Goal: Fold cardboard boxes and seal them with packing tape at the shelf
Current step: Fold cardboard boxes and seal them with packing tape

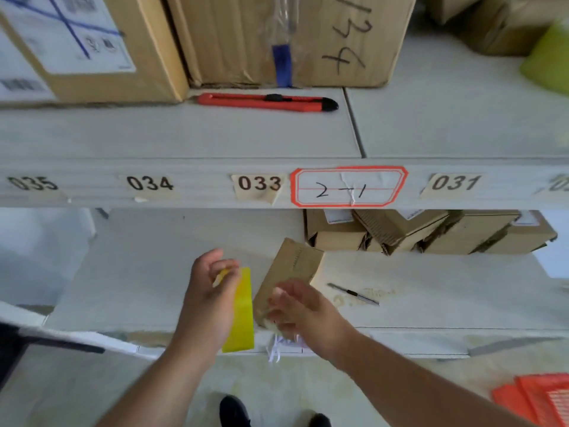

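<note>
Tape roll (240, 312) first — yellow, standing on edge at the lower centre of the frame, and my left hand (212, 291) has its fingers curled round the top of it. Just to the right of the roll, my right hand (295, 306) is on the near end of a small cardboard box (289, 269); the fingers are blurred, so I cannot tell whether they grip it or only press on it. That box lies tilted on the lower shelf (160, 272), running up and to the right from my hand.

Right of the box, a thin pen-like tool (352, 293) lies flat on the same shelf. Further back, right of centre, a row of small folded boxes (425, 232) sits under the upper shelf's front rail (197, 183) — the rail carries number labels and a red-bordered label (348, 186).

Up top, a red utility knife (268, 102) lies on the upper shelf, just in front of a large carton (286, 38). Another carton (92, 47) sits at the upper left. At the lower right corner — an orange mesh basket (538, 399).
</note>
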A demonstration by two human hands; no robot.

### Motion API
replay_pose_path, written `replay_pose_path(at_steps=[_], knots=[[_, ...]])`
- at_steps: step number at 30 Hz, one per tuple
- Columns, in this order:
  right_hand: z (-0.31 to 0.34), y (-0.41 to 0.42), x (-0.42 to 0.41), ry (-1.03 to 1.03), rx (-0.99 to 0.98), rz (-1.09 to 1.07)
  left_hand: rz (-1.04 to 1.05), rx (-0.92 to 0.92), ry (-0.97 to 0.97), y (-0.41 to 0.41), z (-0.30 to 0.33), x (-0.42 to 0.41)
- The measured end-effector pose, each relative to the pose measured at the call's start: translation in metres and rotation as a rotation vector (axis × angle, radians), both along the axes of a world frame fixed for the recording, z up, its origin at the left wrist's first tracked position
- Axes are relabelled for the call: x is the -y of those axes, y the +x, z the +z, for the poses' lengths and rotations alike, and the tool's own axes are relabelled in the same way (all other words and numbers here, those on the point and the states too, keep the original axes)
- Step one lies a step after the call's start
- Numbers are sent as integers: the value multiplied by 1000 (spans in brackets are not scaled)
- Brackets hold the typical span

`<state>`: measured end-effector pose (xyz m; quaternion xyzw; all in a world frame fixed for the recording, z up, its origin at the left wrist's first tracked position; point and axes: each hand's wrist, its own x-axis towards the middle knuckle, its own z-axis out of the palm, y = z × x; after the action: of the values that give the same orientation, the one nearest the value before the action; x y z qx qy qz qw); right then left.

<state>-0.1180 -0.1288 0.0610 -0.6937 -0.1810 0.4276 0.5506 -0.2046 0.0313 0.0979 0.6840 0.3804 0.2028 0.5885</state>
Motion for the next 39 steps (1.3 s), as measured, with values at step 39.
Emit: replay_pose_path(at_steps=[39], knots=[[49,-18,57,220,-79,-145,-59,389,-14,-14,25,92]])
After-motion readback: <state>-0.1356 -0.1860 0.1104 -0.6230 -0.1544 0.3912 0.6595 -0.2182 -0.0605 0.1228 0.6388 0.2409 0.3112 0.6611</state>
